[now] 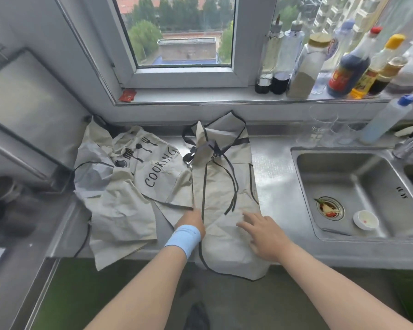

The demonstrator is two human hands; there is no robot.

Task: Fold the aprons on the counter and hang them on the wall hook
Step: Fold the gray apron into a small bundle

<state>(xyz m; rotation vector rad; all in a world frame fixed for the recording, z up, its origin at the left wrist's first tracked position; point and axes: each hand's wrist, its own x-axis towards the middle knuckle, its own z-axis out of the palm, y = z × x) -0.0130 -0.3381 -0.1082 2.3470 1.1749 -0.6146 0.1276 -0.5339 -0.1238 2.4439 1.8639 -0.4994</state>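
Half-folded apron [224,186] is laid lengthwise mid-surface [274,186], from the back edge to past the front edge, where its hem hangs over; the COOKING-print apron [134,182] is left crumpled just beside it toward the left end. Right hand [262,232] is spread flat on the cloth, nothing gripped; left hand [192,221] is set on the black-trimmed fold edge, fingers hidden, so pinch or press cannot be told. Cloth is judged light, limp and creased, with loose ties [231,186] likely to snag, so it is best taken at the hem corners
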